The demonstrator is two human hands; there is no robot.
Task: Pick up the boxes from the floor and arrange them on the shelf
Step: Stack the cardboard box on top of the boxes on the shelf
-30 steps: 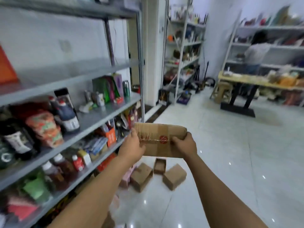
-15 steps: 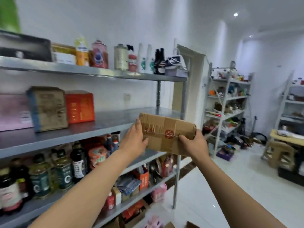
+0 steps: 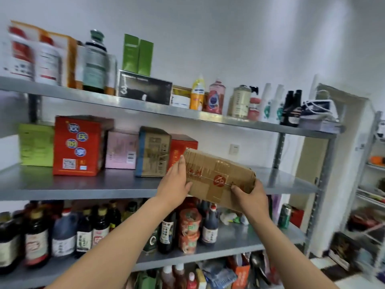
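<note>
I have the cardboard box [image 3: 218,180] grasped between both hands at the height of the middle shelf [image 3: 83,185]: my left hand [image 3: 174,185] lies flat along the box's left end with the fingers straight up against it and the thumb tucked under its near face, while my right hand [image 3: 250,197] has its grip curled round the lower right corner, thumb on the taped front. The box is tilted, its left end higher than its right, and it is in the air just in front of the shelf's near edge, not resting on it. Just behind its left end stands a red carton [image 3: 183,149], with a brown carton with a blue edge [image 3: 153,152] to the left of that, then a pink box [image 3: 120,150], a large red box [image 3: 78,146] and a green box [image 3: 36,144] further left. To the right of the red carton the grey metal shelf surface runs bare as far as the upright post [image 3: 325,184]. The top shelf [image 3: 166,110] above carries bottles and boxes; the lower shelf [image 3: 229,240] holds dark sauce bottles and stacked cups. The far wall [image 3: 229,38] is white, and another rack [image 3: 373,184] stands at the right.
</note>
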